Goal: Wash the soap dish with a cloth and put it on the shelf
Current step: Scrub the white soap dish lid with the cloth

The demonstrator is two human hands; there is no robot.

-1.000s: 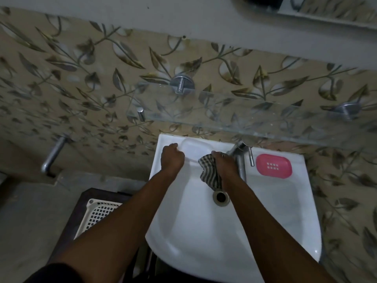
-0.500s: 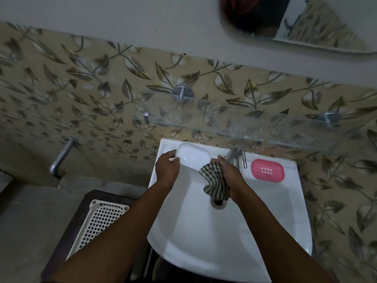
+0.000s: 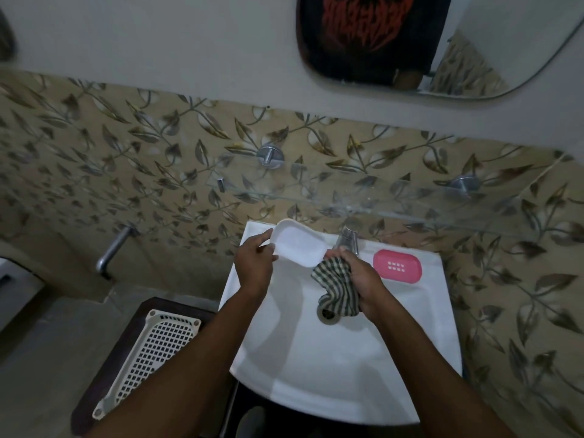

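Note:
A white soap dish (image 3: pixel 298 246) is held over the back left of the white sink (image 3: pixel 316 358), its hollow side facing up. My left hand (image 3: pixel 254 263) grips its left end. My right hand (image 3: pixel 360 279) is closed on a dark checked cloth (image 3: pixel 336 287), which hangs down over the drain (image 3: pixel 327 314) and touches the dish's right end. A glass shelf (image 3: pixel 363 197) runs along the tiled wall just above the sink, with nothing on it that I can see.
A pink perforated soap tray (image 3: pixel 397 266) lies on the sink's back right ledge beside the steel tap (image 3: pixel 347 239). A white lattice basket (image 3: pixel 151 352) sits on a dark stand at lower left. A wall spout (image 3: pixel 112 251) sticks out left; a mirror (image 3: pixel 436 42) hangs above.
My left hand has lifted the white soap dish off the sink's back ledge and brought it forward. The cloth hand has shifted slightly toward it. The view has tilted upward.

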